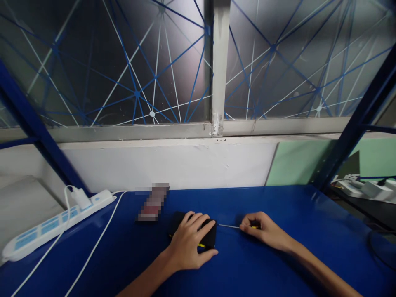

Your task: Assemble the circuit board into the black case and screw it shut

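My left hand (189,243) lies on top of a small black box-like object (208,233) on the blue table (278,214), fingers wrapped over it. A thin yellow stripe shows under the thumb. My right hand (262,231) is closed in a pinch on the handle of a thin tool with a metal shaft (228,225). The shaft points left and its tip reaches the black object's right side.
A white power strip (55,222) with a plugged-in adapter (81,198) and white cables lies at the left. A blurred reddish item (153,203) sits behind the black object. A blue rack post (355,123) and more white power strips (371,187) stand at the right; window behind.
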Motion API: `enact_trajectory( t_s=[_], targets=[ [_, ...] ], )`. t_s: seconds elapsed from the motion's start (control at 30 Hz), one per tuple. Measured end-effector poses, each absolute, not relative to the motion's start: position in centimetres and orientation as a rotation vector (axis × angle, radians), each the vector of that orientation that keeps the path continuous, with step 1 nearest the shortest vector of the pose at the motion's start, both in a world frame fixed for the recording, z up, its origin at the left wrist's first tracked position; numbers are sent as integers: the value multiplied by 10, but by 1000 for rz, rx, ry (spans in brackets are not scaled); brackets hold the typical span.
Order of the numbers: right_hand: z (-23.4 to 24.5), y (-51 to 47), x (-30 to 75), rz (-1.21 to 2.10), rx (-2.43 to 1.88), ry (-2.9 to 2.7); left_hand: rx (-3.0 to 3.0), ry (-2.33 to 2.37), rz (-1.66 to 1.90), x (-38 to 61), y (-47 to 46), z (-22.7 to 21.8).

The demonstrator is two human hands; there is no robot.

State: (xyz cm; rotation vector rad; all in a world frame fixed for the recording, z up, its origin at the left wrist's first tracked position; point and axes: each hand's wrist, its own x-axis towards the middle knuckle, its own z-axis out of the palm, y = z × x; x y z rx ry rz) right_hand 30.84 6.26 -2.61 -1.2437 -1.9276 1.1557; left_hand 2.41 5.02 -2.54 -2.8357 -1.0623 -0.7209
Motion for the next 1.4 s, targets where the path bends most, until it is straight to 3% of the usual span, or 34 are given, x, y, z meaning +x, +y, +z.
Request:
enact_trajectory(
  t_s=[0.13, 0.57, 0.77, 1.4],
  targets=[
    [-31, 67, 312, 1270, -1260, -1870, -2832, -1056, -697, 24, 50, -26],
    [-26, 55, 304, 1216, -1411, -1929, -2797, -1057, -675, 24, 49, -27],
    [-17, 53, 304, 869, -1314, -2167, -2802, -1062, -619, 24, 51, -29],
    [-13, 55, 311, 623, -1295, -2272, -2796, -1054, -625, 25, 50, -28]
  ],
)
